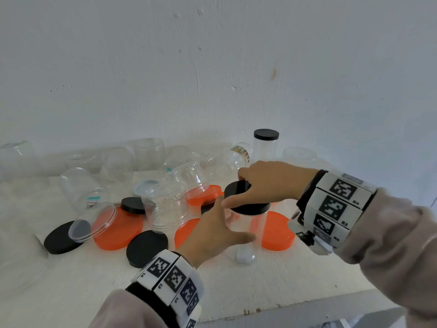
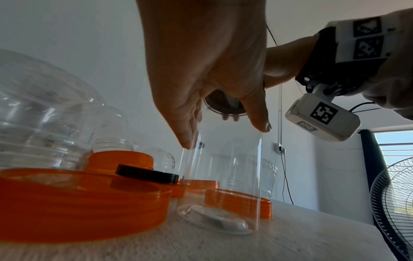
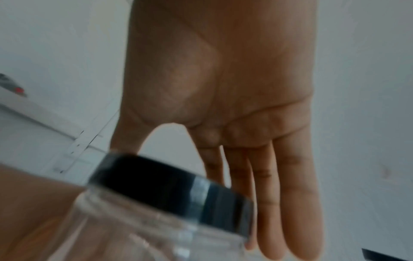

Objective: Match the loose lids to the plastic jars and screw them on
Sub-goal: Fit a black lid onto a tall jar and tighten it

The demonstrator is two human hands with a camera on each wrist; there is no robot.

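Observation:
A tall clear jar [image 1: 246, 233] stands upright near the middle of the white table [image 1: 272, 285]. A black lid [image 1: 243, 197] sits on its mouth. My right hand [image 1: 236, 190] comes from the right and grips this lid, thumb on the near rim and fingers over the far rim. My left hand [image 1: 236, 221] holds the jar's wall just under the lid, thumb in front. From below, the left hand [image 2: 225, 136] wraps the jar [image 2: 223, 185], with the lid [image 2: 223, 106] above. Close up, the right hand [image 3: 201, 194] spans the lid [image 3: 167, 187].
Several orange lids [image 1: 276, 230] and black lids [image 1: 146, 247] lie around the jar. Clear jars [image 1: 165, 204] stand upside down or lie on their sides at the left and back. One capped jar [image 1: 266, 143] stands by the wall. The table's front edge [image 1: 283, 306] is near.

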